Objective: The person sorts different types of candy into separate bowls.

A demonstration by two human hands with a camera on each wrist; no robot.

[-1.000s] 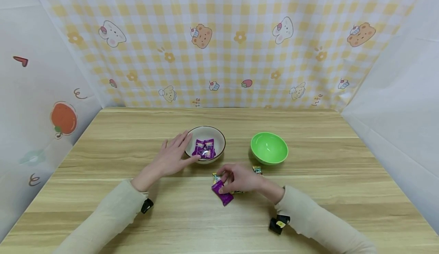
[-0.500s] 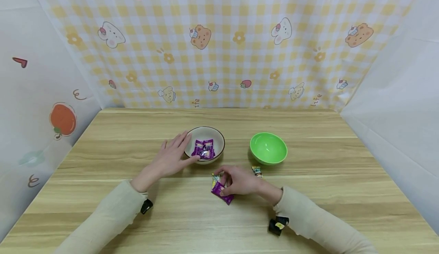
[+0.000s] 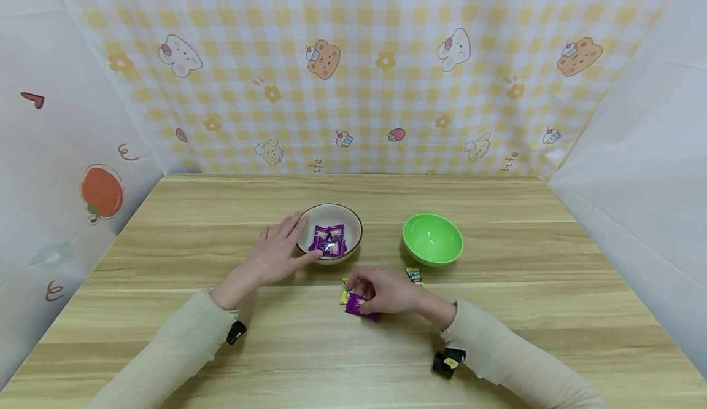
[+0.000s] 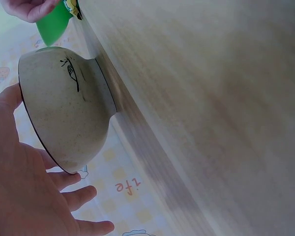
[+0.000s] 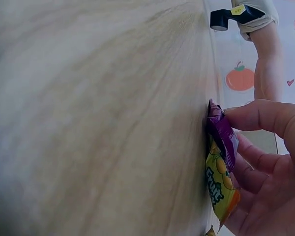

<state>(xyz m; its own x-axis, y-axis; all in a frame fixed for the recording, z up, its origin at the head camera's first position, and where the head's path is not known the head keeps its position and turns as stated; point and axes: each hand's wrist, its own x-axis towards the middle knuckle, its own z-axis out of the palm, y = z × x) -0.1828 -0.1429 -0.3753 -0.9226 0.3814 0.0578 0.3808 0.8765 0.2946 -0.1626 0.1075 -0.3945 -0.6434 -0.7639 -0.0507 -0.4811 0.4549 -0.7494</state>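
Observation:
My left hand [image 3: 275, 254] rests at the left side of a cream bowl [image 3: 353, 237] with a dark rim. In the left wrist view its fingers [image 4: 73, 199] are spread, and the thumb lies along the rim. Several purple candy packets [image 3: 330, 241] lie in this bowl. My right hand [image 3: 389, 290] pinches another purple candy packet [image 5: 224, 135] by its edge, low over the table, with thumb and fingers. Beneath and beside that packet is a yellow fruit candy packet [image 5: 219, 184], partly hidden by the hand in the head view.
A bright green bowl [image 3: 433, 239] stands to the right of the cream one, with nothing in it. Just in front of it lies a dark and yellow candy packet [image 3: 413, 276]. The wooden table [image 3: 309, 360] ends at a checked cloth [image 3: 359, 108] behind.
The purple packet at my right fingertips has turned flatter and shifted slightly right, and the yellow packet beside it has tilted. My left hand has stayed at the cream bowl.

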